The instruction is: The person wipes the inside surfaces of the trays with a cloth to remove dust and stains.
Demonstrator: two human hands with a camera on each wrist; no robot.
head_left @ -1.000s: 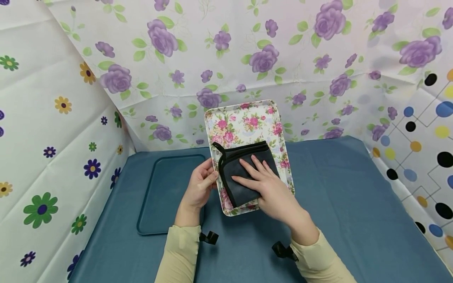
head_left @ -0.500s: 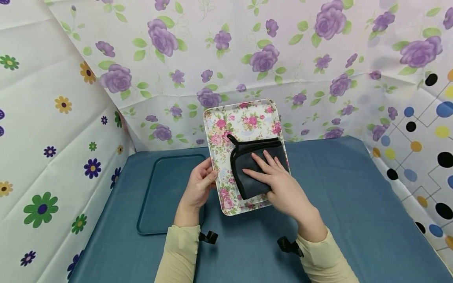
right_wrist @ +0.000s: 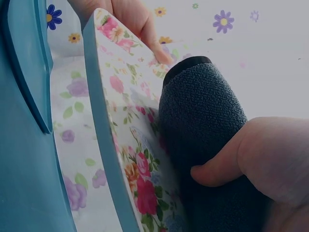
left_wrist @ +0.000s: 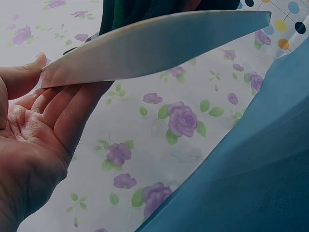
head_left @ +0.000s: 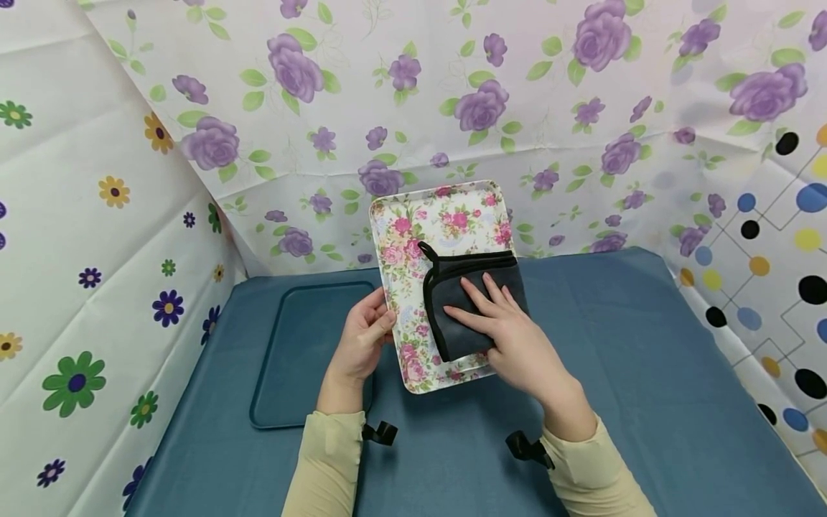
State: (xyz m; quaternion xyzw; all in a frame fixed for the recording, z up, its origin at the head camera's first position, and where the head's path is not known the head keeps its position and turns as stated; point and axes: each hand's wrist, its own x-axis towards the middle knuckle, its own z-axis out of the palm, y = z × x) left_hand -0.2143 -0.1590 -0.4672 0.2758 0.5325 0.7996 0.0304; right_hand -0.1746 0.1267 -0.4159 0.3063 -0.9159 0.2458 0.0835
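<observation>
A white rectangular tray [head_left: 452, 222] with pink flowers is held up at a tilt in the head view. My left hand [head_left: 362, 337] pinches its left edge, thumb on the front and fingers behind; the left wrist view shows the tray's pale side [left_wrist: 159, 46]. Against the tray's lower right part lies a folded dark grey cleaning cloth [head_left: 446, 330] with black trim and a hanging loop. My right hand [head_left: 510, 330] holds this cloth to the tray, fingers spread over its face. In the right wrist view the thumb [right_wrist: 217, 169] hooks over the cloth's near side.
A flat blue-green tray [head_left: 310, 352] lies on the blue tablecloth [head_left: 646, 373], left of the hands. Patterned sheets [head_left: 549, 108] stand behind and on both sides. Black straps [head_left: 381, 434] hang at both cuffs.
My right hand has slid the cloth to the right and slightly up across the flowered tray, mostly in the first half second. The left hand keeps its grip nearly still.
</observation>
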